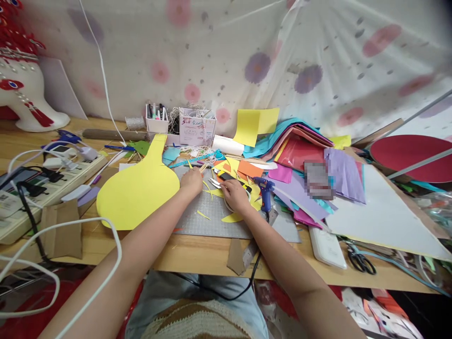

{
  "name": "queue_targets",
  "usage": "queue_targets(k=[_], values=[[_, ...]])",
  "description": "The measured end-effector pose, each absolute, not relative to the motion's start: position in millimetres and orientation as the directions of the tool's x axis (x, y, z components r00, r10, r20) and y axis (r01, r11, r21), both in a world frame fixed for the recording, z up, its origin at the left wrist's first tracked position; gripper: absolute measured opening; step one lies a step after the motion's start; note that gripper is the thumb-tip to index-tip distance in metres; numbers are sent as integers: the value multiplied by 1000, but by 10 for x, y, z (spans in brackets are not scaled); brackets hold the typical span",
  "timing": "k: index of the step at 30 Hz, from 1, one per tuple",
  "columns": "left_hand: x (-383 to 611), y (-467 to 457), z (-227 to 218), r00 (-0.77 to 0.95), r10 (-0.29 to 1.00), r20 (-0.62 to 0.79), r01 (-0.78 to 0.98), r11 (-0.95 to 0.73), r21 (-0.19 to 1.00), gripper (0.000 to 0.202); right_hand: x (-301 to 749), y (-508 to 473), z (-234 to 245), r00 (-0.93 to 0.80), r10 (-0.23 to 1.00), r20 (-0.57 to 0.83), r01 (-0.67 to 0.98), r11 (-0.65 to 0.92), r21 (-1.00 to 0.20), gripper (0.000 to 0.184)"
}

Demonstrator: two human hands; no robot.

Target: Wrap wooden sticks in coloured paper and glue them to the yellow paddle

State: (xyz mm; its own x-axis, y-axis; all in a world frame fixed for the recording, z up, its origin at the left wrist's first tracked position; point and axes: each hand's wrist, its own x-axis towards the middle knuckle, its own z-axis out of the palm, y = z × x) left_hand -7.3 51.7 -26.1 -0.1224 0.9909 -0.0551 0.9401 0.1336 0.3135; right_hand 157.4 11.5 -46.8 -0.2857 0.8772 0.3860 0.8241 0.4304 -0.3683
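My right hand (236, 195) is closed around scissors (214, 183), whose silver blades point left, slightly apart; the handles are hidden by my fingers. My left hand (191, 182) reaches over the grey cutting mat (221, 223) with its fingers drawn together beside some thin sticks; what they pinch, if anything, is hidden. Next to my left forearm lies a large yellow paddle-shaped piece (137, 195), round with a narrow neck. Narrow yellow scraps (204, 215) are scattered on the mat. A blue glue gun (265, 190) stands just right of my right hand.
A white power strip (70, 188) with cables occupies the left side. Pen boxes (157, 123) stand at the back. Coloured sheets (300, 150) pile up on the right, near a white board (384, 212) and black-handled scissors (362, 261). A white cable (118, 249) loops across the left foreground.
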Motion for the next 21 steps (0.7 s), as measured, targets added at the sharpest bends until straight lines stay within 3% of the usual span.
queue_targets(k=[9, 16, 21], values=[[-162, 418, -170, -75, 996, -38, 961, 83, 265, 30, 1530, 97, -339, -158, 957, 245, 846, 259, -465, 20], [-339, 362, -103, -37, 982, 188, 918, -41, 395, 23, 1542, 106, -304, -71, 981, 180, 812, 162, -560, 20], [-390, 353, -87, -107, 988, 113, 899, 48, 436, 23, 1522, 142, -342, -2, 978, 210, 804, 126, -581, 31]])
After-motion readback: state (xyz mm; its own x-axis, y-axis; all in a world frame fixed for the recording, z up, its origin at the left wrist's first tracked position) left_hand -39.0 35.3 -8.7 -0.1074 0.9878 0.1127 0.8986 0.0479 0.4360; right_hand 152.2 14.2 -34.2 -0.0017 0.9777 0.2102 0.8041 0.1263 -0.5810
